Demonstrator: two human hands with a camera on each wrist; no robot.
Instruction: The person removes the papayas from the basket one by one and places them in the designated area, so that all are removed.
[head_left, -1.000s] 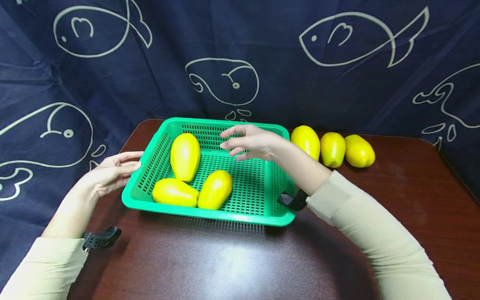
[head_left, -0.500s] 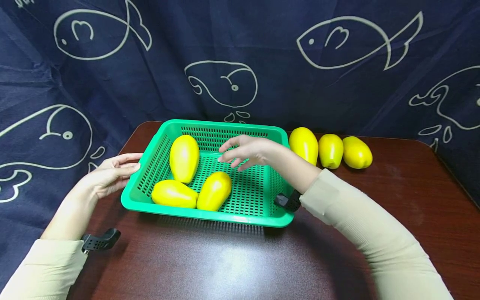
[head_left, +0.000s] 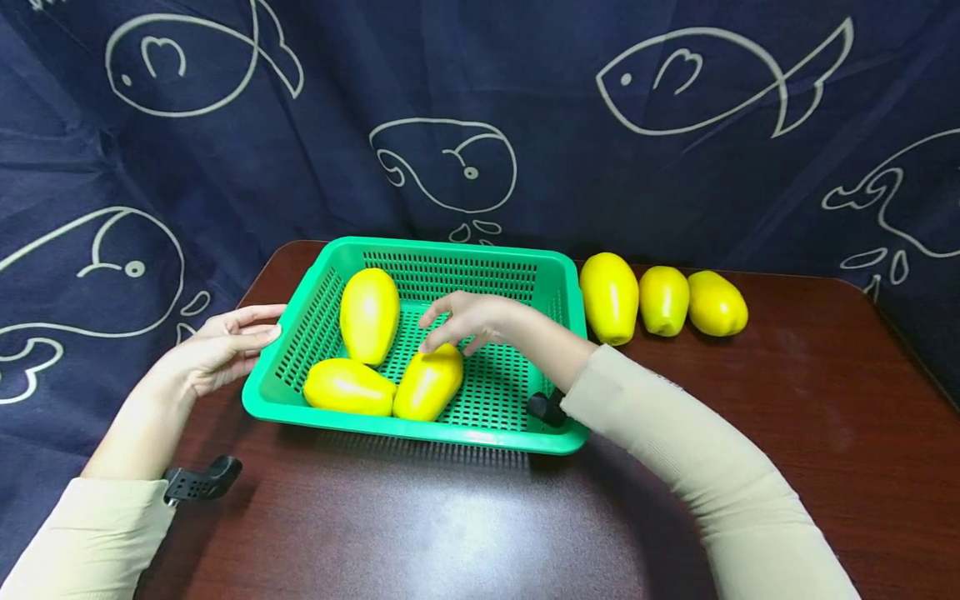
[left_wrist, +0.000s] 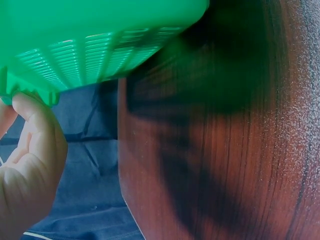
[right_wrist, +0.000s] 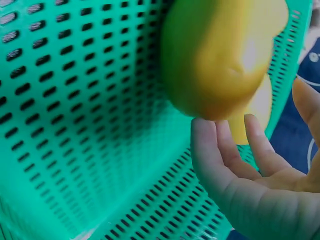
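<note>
A green plastic basket (head_left: 480, 435) with slotted walls holds three yellow papayas. One papaya (head_left: 370, 317) stands at the back left, a second papaya (head_left: 349, 387) lies along the front wall, and a third papaya (head_left: 429, 385) leans beside it. My left hand (head_left: 225, 346) grips the basket's left rim; in the left wrist view its thumb (left_wrist: 37, 112) is at the rim's handle. Inside the basket, my right hand (head_left: 476, 323) is over the third papaya with fingers spread and loosely bent. In the right wrist view its fingertips (right_wrist: 202, 127) are at this papaya's end; firm contact cannot be told.
Three more papayas sit in a row on the brown table (head_left: 787, 417) right of the basket: a left one (head_left: 609, 298), a middle one (head_left: 664, 302) and a right one (head_left: 717, 303). A dark blue curtain (head_left: 555, 75) with fish drawings hangs behind.
My right hand has moved down and left inside the basket, from above its middle to the front right papaya. My left hand stays at the rim, and the papayas have not moved.
</note>
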